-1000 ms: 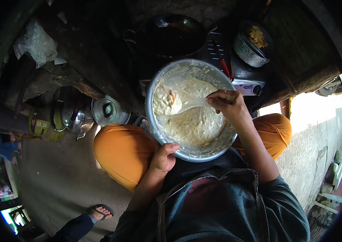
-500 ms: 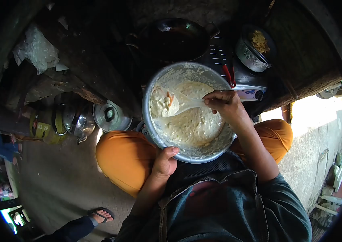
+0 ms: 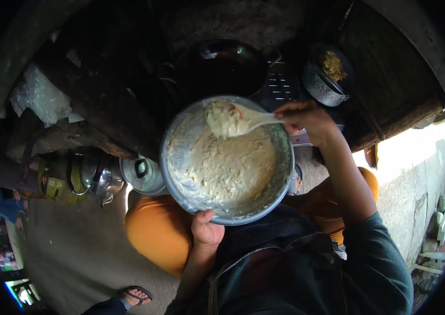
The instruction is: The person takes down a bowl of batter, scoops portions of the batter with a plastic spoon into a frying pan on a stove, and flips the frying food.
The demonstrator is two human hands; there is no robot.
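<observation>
A round metal bowl [image 3: 280, 195] is held over my lap, with thick, pale, lumpy batter [image 3: 233, 168] inside. My left hand [image 3: 207, 229] grips its near rim, thumb on top and the other fingers hidden beneath. Closed round the handle of a pale spoon [image 3: 262, 119] is my right hand [image 3: 306, 118], at the bowl's upper right edge. The spoon's head, heaped with batter and an orange bit, is raised over the far part of the bowl.
Beyond the bowl a dark wok [image 3: 222, 71] sits by the stove [image 3: 281, 84]. Right of it is a pot [image 3: 322, 89] with yellowish food on top. A lidded pot [image 3: 143, 173] and a kettle [image 3: 108, 181] stand left. Another person's sandalled foot [image 3: 138, 295] is at lower left.
The loaded spoon has risen out of the batter with my right hand. The bowl has shifted left and toward me, with my left hand still on its rim.
</observation>
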